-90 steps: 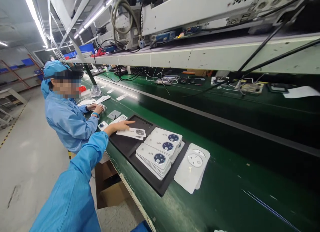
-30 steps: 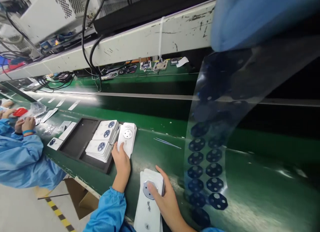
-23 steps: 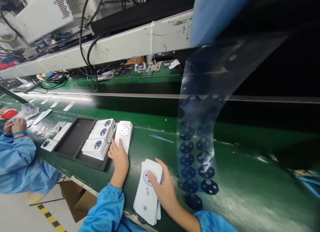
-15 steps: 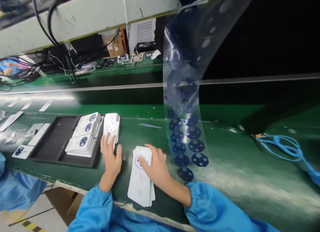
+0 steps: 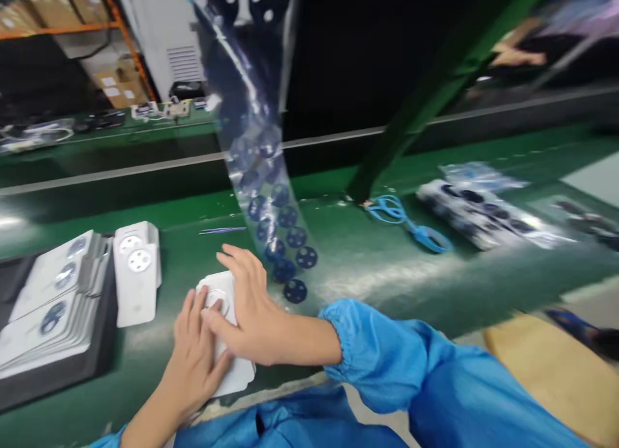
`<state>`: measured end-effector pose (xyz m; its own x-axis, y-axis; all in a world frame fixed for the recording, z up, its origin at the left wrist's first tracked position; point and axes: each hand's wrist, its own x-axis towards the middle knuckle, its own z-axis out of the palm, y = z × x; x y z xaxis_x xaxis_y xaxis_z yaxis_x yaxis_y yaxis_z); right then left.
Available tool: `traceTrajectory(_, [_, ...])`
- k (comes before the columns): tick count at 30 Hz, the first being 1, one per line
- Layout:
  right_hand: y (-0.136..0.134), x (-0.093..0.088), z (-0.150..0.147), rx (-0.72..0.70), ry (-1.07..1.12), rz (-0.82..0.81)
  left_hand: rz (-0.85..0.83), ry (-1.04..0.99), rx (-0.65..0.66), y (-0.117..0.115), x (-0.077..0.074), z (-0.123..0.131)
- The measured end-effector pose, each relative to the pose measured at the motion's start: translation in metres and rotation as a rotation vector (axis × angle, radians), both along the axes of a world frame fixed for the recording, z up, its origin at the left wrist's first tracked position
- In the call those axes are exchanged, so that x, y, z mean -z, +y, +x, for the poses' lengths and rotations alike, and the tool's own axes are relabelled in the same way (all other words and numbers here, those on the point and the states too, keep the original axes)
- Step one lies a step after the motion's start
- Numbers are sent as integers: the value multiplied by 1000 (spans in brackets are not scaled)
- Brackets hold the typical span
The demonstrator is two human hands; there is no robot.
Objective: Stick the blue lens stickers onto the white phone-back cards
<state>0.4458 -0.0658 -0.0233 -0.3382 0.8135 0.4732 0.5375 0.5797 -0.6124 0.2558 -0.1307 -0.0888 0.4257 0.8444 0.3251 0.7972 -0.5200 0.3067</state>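
Note:
A small stack of white rounded cards or plates (image 5: pixel 238 378) lies at the front of the green bench, a pale round sticker (image 5: pixel 218 300) near the top one's far end. My left hand (image 5: pixel 191 358) rests on the left of the stack, fingers stretched out toward the sticker. From the right, my right hand (image 5: pixel 254 319) lies across the stack, its thumb on the sticker area and its fingers extended along the far right edge. The fingertips of both hands nearly meet. Beyond hangs a clear film strip (image 5: pixel 271 225) bearing dark blue perforated discs.
To the left lie another white pile (image 5: pixel 137 300) with pale discs and a black tray (image 5: pixel 99 364) of white plates with dark discs. Tweezers (image 5: pixel 222 230) lie behind my hands. A blue cord with a loop (image 5: pixel 428 237) and a blurred wrapped bundle (image 5: pixel 476 213) sit right.
The view has swung to the right. My left hand has left the side pile and come onto the stack beside my right hand, which stays on the stack.

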Motion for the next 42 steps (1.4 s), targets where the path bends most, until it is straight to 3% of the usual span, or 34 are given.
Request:
traceTrajectory(2, [14, -34, 29, -153, 5, 163, 24, 48, 3, 2, 1, -2])
traceTrajectory(4, [32, -49, 65, -316, -54, 230, 23, 62, -6, 3, 1, -3])
traceTrajectory(6, [49, -39, 97, -400, -151, 125, 16, 63, -24, 4, 1, -3])
traceTrajectory(9, [60, 6, 120, -472, -385, 25, -7, 62, -50, 5, 1, -3])
traceTrajectory(13, [61, 58, 108, -429, -480, 3, -54, 36, -74, 1, -3, -1])
traceTrajectory(17, [78, 72, 88, -274, -370, -2, -35, -178, -67, 7, -19, 2])
traceTrajectory(20, [94, 72, 75, -201, -337, 22, -55, -461, -99, 44, -35, 6])
traceTrajectory(23, [104, 72, 61, -133, -326, 51, -198, -629, -186, 105, -40, 12])
traceTrajectory(26, [110, 71, 52, -85, -316, 79, -363, -686, -193, 160, -30, 19])
traceTrajectory(28, [113, 72, 50, -58, -302, 91, -476, -688, -176, 179, -18, 24])
traceTrajectory(34, [117, 78, 51, -79, -297, 68, -619, -681, -150, 181, 5, 21])
traceTrajectory(37, [118, 80, 50, -104, -315, 32, -620, -698, -140, 183, 12, 16])
traceTrajectory(42, [118, 80, 50, -29, -277, 46, -554, -688, -85, 183, 14, 20])
